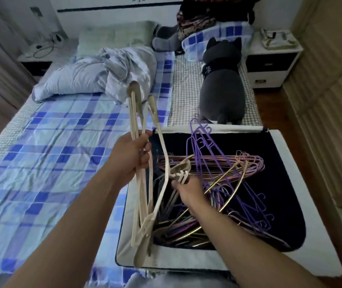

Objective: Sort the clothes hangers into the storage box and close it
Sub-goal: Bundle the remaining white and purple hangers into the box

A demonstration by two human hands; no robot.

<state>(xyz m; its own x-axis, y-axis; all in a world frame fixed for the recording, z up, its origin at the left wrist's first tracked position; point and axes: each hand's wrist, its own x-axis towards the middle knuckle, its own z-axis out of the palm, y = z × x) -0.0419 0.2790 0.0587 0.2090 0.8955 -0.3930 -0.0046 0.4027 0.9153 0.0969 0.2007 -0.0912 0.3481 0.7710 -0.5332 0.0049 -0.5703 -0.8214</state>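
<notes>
On the bed's right side, near its foot, sits the storage box (311, 196), open, its white padded rim framing a dark inner lining. Over its left edge my left hand (128, 156) curls its fingers round a bundle of cream hangers (143, 204), gripping them near the middle so they stand nearly upright; their upper ends rise in front of the crumpled grey quilt (95, 73) and their lower ends hang down across the box's near left corner. My right hand (186, 190) reaches down into the box, fingers closed on the tops of another cluster of cream hangers (181, 173) lying inside. Around that hand the box holds a tangled heap: pink hangers (249, 161) lying flat toward the far side, purple hangers (205, 146) leaning up against the far rim with their hooks poking above it, and gold hangers (228, 194) slanting across the middle. Beyond the box a grey plush cat (222, 88) lies on the checked sheet. Blue plaid bedding (41, 152) covers the left of the bed.
</notes>
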